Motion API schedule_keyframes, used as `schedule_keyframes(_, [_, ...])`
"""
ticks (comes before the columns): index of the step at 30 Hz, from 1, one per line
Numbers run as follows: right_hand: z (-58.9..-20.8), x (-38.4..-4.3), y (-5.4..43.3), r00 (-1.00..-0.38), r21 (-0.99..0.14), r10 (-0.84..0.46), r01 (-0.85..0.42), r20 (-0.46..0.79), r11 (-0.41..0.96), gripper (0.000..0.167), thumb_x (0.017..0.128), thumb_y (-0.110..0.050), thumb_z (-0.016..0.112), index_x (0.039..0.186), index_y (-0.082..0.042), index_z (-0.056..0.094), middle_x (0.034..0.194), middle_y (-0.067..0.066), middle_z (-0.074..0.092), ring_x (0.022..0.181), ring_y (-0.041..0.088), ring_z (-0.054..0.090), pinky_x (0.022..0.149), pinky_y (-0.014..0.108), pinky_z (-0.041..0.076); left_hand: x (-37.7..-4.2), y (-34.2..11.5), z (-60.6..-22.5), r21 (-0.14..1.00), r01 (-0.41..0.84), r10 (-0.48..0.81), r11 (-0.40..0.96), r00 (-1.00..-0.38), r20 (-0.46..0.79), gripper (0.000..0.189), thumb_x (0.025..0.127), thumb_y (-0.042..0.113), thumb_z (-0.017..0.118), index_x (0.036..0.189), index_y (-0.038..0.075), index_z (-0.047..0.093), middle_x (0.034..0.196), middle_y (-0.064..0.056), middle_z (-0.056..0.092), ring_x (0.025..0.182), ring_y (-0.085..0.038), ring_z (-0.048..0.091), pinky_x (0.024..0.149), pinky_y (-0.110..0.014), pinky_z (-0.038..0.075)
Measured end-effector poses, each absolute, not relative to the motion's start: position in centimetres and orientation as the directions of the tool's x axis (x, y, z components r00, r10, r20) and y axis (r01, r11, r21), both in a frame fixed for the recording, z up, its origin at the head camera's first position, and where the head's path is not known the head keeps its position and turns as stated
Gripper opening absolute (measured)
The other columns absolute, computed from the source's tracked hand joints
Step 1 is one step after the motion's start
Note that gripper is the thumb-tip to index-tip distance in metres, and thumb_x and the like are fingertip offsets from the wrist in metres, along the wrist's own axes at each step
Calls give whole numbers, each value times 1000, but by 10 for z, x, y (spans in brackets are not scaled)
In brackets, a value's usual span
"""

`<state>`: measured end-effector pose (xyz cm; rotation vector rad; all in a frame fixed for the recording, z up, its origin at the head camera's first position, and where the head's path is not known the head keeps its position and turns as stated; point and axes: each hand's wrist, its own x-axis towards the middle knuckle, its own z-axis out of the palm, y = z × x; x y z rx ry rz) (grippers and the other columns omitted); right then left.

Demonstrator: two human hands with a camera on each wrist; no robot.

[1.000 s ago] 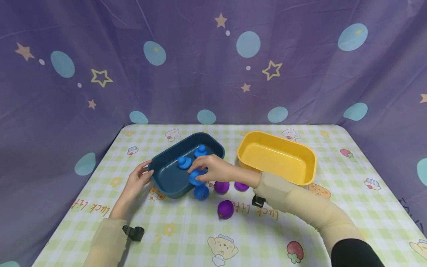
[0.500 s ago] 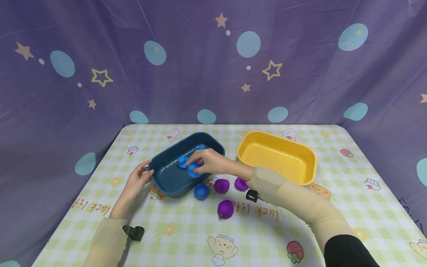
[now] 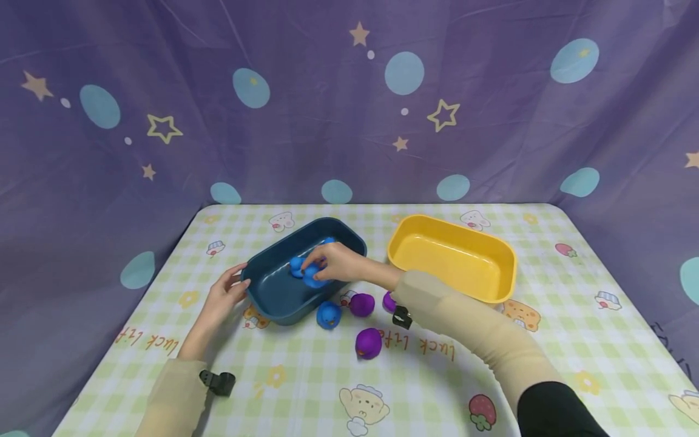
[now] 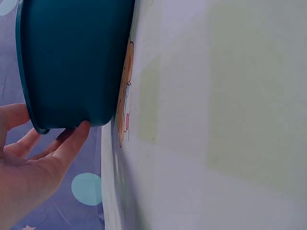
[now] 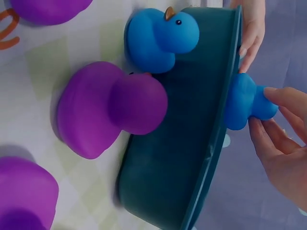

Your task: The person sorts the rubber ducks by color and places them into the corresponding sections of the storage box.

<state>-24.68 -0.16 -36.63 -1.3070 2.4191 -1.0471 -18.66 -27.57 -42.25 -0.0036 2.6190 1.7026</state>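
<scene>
My right hand (image 3: 341, 262) pinches a blue rubber duck (image 3: 313, 277) over the inside of the dark blue bin (image 3: 275, 314). In the right wrist view the fingertips hold this duck's head, and its body (image 5: 238, 103) is beside the bin's rim. At the bin's left end, my left hand (image 3: 224, 294) holds the rim, with fingers touching the outer wall (image 4: 72, 67). Inside lie another blue duck (image 3: 297, 266) and a third (image 3: 329, 240), mostly hidden behind my right hand. Outside, close to the near wall, sits one more blue duck (image 3: 329, 315).
A yellow bin (image 3: 453, 255) stands at the right. Purple ducks lie on the checked tablecloth: one (image 3: 361, 304) near the blue bin, one (image 3: 368, 343) closer to me, one (image 3: 389, 302) partly behind my right sleeve. A purple curtain (image 3: 306, 121) hangs behind the table.
My right hand has carried the pinched blue duck leftward and away from me, from the bin's near rim to over its inside. My left hand has stayed at the rim.
</scene>
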Motion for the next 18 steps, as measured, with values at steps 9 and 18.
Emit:
schedule_keyframes(9, [-373,-260,-7,-605,-673,-791,-623,91,399,25,75,0,66,100,-4,67,105,8,63,97,17,57,77,12,45,-187,-276,-423,915,-28,-4,402,-1000,-29,51,93,19,46,139,6,26,126,-26,40,112,-34,44,86,-28,46])
schedule_keyframes(18, [-377,-272,-12,-583,-693,-812,-575,-26,434,24,74,2,66,98,-4,67,107,6,62,99,17,57,80,14,45,-187,-276,-424,913,-22,-3,407,-1000,-23,52,93,22,46,138,5,27,124,-27,41,112,-35,44,82,-20,47])
